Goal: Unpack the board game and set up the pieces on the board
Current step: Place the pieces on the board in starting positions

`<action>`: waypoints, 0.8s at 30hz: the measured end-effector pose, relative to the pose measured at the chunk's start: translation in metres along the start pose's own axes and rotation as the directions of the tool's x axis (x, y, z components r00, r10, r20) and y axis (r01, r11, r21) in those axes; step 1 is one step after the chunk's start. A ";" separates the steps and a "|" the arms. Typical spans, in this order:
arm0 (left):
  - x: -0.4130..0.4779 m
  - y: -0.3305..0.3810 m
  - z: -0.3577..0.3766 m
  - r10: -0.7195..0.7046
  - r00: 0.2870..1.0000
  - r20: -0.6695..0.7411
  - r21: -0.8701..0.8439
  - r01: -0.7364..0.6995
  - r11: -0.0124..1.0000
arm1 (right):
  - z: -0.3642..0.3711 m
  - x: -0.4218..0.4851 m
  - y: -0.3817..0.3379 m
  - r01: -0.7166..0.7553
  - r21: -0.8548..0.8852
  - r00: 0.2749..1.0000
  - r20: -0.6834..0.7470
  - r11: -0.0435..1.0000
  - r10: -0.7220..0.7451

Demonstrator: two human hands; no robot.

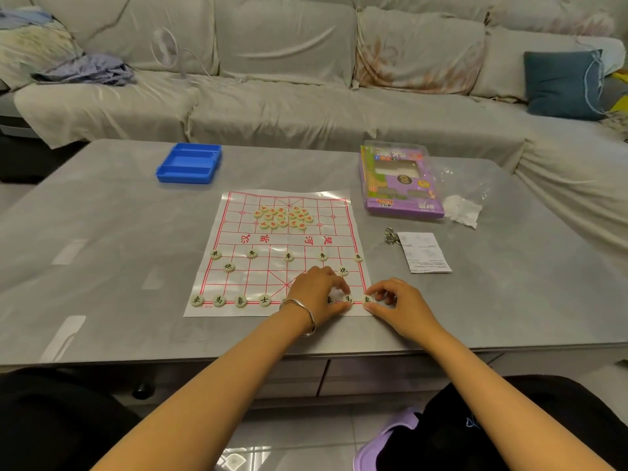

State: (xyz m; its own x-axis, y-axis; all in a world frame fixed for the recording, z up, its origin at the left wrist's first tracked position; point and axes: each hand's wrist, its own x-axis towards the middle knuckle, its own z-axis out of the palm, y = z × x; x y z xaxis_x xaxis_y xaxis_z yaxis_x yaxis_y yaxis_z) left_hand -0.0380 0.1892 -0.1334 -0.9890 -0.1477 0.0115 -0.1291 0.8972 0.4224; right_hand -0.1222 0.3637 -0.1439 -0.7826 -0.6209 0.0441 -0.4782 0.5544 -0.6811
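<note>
We are looking at a living room: a long sofa [272, 62] under a pale cover is filling the background, with a blue cushion [562, 83] sitting at its right end and a small fan [167, 51] standing on the seat. In front, a grey table [102, 249] is carrying everything. The paper board [282, 246] with its red grid is lying flat at the middle of it. Far right of the board, the purple game box [401, 185] is lying beside a clear plastic bag [465, 202]; far left, a blue tray [189, 162] is sitting empty-side up. A white leaflet [424, 253] is resting near the board's right edge. On the board's far half, the red pieces [283, 217] are lying bunched in a loose heap. The black pieces [217, 300] are sitting placed in rows on the near half. We are seeing the left hand [317, 294], bracelet at the wrist, curling its fingers down over pieces in the near row. The right hand [399, 304] is pinching the corner piece [367, 299] at the near right corner, thumb and fingertips touching its rim.
</note>
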 end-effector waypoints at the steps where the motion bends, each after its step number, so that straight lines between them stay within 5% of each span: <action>1: 0.000 0.000 0.000 -0.001 1.000 0.002 0.003 0.001 1.000 | 0.000 0.000 0.000 -0.003 0.003 1.000 -0.001 1.000 0.003; 15: -0.001 -0.014 -0.036 0.030 1.000 -0.007 -0.084 -0.031 0.996 | -0.015 0.005 -0.020 -0.031 0.102 0.999 -0.008 0.994 0.032; 24: 0.019 -0.107 -0.107 -0.159 0.983 -0.094 -0.155 0.143 0.977 | -0.022 0.087 -0.051 -0.037 0.104 0.998 0.046 0.994 0.033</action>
State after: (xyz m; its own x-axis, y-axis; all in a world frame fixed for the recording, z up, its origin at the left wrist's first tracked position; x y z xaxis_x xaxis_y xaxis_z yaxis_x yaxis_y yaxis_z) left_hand -0.0355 0.0462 -0.0810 -0.9445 -0.3273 0.0295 -0.2568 0.7910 0.5553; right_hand -0.1745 0.2941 -0.0893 -0.7787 -0.6273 -0.0118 -0.4046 0.5165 -0.7547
